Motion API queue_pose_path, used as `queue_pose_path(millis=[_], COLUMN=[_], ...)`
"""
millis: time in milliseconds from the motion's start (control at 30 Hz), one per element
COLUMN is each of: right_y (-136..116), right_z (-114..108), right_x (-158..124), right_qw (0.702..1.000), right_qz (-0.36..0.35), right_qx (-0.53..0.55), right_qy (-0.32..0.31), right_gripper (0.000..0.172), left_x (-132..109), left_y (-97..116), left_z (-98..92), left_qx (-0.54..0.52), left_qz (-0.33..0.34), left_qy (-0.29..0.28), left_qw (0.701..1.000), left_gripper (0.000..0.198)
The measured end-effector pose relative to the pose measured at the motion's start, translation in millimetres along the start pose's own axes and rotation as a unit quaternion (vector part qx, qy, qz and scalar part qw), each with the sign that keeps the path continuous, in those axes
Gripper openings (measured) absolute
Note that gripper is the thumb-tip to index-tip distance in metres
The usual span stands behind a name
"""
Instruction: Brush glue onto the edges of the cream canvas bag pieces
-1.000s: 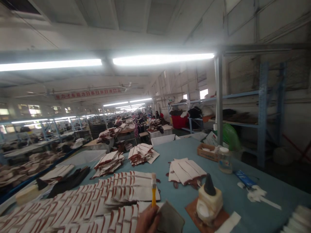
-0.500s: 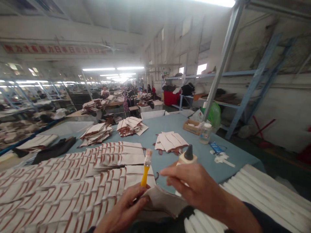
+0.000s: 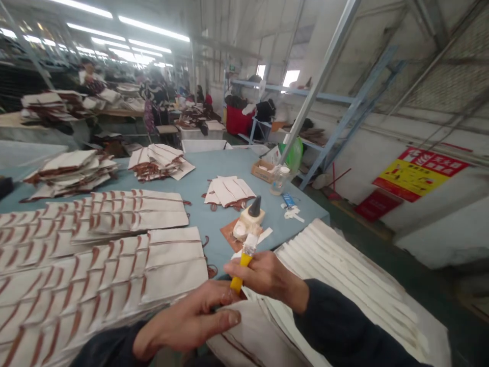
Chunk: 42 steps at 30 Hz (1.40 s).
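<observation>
My right hand (image 3: 267, 278) is closed round the yellow handle of a small paintbrush (image 3: 240, 272), its white-coated bristles pointing up and away. The lower end of the handle meets the fingers of my left hand (image 3: 194, 316). Between its thumb and fingers, my left hand grips a cream fabric piece (image 3: 252, 326) with a dark seam line, hanging low in front of me. Just beyond the brush stands a cream glue bottle (image 3: 252, 216) with a dark cone cap. Beside it, a small white-smeared container (image 3: 240, 230) rests on a brown square.
Overlapping rows of cream, brown-edged fabric pieces (image 3: 168, 265) cover the table's left. More stacks (image 3: 160, 160) lie behind, with a small pile (image 3: 229, 191) centrally. White strips (image 3: 344, 285) lie right. A jar (image 3: 280, 181) and cardboard box (image 3: 263, 169) stand at the far edge.
The paintbrush has passed from my left hand into my right hand's grip. My right hand has drawn back from the glue bottle towards the left hand. The view has turned right.
</observation>
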State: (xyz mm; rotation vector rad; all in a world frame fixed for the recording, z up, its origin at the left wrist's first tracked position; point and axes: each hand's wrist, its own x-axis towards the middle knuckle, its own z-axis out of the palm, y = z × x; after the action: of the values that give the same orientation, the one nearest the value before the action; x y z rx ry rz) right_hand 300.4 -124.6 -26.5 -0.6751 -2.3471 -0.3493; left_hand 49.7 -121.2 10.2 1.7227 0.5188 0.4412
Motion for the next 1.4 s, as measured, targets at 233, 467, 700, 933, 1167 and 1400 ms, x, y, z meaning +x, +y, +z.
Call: queue_pose_path(millis=[233, 467, 700, 933, 1167, 1400], right_y=[-1.8, 11.2, -66.7, -96.0, -119.3, -122.4], right_z=[15.8, -35.8, -69.4, -51.9, -79.0, -87.6], right_x=[-10.9, -34.6, -32.1, -36.3, -70.4, -58.7], right_qw=[0.987, 0.918, 0.936, 0.941, 0.936, 0.936], right_qz=[0.156, 0.394, 0.342, 0.321, 0.299, 0.277], right_qx=[-0.008, 0.011, 0.049, -0.051, -0.158, -0.207], right_qy=[-0.02, 0.047, 0.071, 0.098, 0.096, 0.061], right_gripper=[0.013, 0.046, 0.025, 0.009, 0.011, 0.01], left_x=[9.6, 2.7, 5.3, 9.4, -13.1, -20.9], left_y=[6.7, 21.3, 10.7, -15.5, -40.9, -49.3], left_z=[3.8, -5.4, 0.4, 22.0, 23.0, 41.2], left_qx=[0.017, 0.06, 0.038, -0.027, 0.072, 0.133], left_qz=[0.009, -0.006, -0.034, -0.032, 0.043, 0.148], left_qy=[-0.063, -0.022, 0.033, 0.035, 0.182, 0.209], left_qw=[0.998, 0.998, 0.998, 0.999, 0.98, 0.958], left_gripper=[0.042, 0.034, 0.046, 0.041, 0.026, 0.025])
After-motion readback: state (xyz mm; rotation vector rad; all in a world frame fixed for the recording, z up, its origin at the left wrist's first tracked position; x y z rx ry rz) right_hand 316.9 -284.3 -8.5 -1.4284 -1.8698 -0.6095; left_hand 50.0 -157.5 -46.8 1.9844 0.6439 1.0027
